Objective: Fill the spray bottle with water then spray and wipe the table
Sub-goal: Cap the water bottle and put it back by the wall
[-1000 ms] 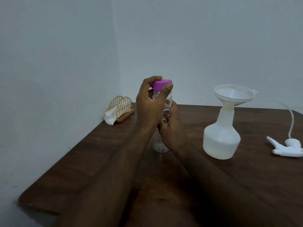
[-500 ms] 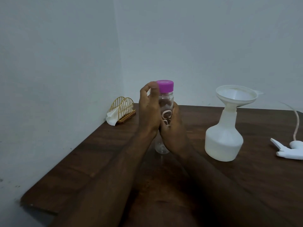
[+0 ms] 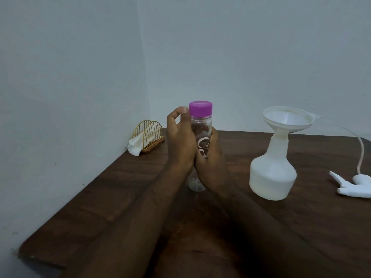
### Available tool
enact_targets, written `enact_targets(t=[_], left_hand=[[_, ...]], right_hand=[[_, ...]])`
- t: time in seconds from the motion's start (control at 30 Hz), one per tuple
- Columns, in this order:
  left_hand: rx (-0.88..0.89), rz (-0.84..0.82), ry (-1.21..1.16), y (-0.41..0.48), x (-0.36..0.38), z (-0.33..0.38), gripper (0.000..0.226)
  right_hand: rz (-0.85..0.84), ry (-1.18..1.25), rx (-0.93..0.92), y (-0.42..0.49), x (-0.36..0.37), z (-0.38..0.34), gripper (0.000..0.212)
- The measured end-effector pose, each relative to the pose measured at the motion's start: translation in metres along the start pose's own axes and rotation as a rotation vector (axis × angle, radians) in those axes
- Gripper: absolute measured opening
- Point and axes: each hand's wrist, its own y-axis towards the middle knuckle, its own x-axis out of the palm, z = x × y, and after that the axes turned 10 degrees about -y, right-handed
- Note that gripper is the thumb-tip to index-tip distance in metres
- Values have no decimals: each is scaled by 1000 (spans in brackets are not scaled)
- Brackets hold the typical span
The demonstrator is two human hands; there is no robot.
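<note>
Purple-capped bottle (image 3: 200,125) well inside table (image 3: 120,187) edges, right grip (image 3: 213,163) clamped on it, left grip (image 3: 180,141) unclear

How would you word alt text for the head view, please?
A person's right hand grips a clear bottle with a purple cap upright on a dark wooden table, the left hand beside it. To its right are a white spray bottle with a funnel in its neck and a detached spray head.
</note>
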Motion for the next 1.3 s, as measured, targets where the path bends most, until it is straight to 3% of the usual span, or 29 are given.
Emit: enact_targets(t=[0.1,0.2,0.3,0.4,0.57,0.63,0.77,0.97,1.13,1.3], left_hand=[[-64,54,-89,2,-2,1,34],[-8,-30,-32,0,0,1,48],[-3,10,2,1,1,1,39],[-94,86,-139,4,-3,2,32],[23,-73,-16,-5,0,1,50],[30,-56,15,-4,0,0,46],[-161,70,-191,2,-4,4,36],[-7,-69,-27,-8,3,3,68],[-64,40,-118,-7,2,5,36],[72,-34,125,-13,6,14,36]], right_hand=[[18,12,-9,-1,0,-2,59],[6,26,-4,-1,0,-2,59],[6,29,-7,-2,-2,-1,57],[-6,22,-9,-3,-2,-2,57],[-11,17,7,-3,-2,-3,57],[-9,13,9,-4,-3,-4,53],[29,6,4,-6,-2,-5,59],[9,11,17,-5,-3,-2,58],[1,-1,-3,-9,-5,-3,58],[19,28,16,-10,-6,-3,61]])
